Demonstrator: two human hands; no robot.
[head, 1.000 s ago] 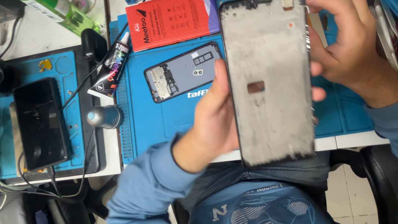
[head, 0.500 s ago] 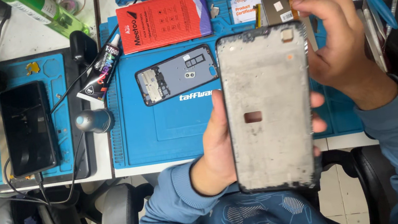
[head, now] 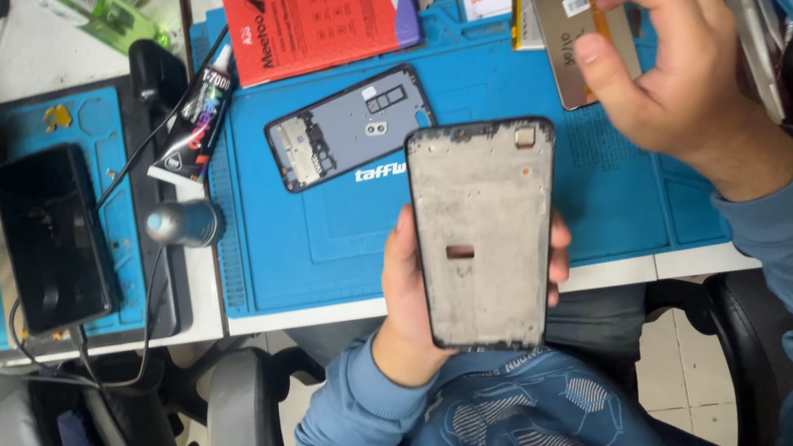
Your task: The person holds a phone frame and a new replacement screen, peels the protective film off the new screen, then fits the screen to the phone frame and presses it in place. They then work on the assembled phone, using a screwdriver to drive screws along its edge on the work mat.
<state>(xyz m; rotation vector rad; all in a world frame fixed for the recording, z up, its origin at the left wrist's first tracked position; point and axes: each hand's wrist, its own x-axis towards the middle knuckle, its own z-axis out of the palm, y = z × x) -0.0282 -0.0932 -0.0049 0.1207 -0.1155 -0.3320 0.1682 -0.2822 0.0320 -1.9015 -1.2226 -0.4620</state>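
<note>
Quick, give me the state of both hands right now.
Left hand: closed around the grey phone frame.
Right hand: fingers loosely curled above the blue mat, gripping nothing.

We take the repair mat (head: 339, 250) as our landmark. On it lie the phone back cover (head: 350, 128) and, behind that, the box (head: 321, 15). The glue tube (head: 198, 121) lies at its left edge, the dark phone (head: 54, 238) farther left. The bare phone frame (head: 486, 232) sits over its near edge.
</note>
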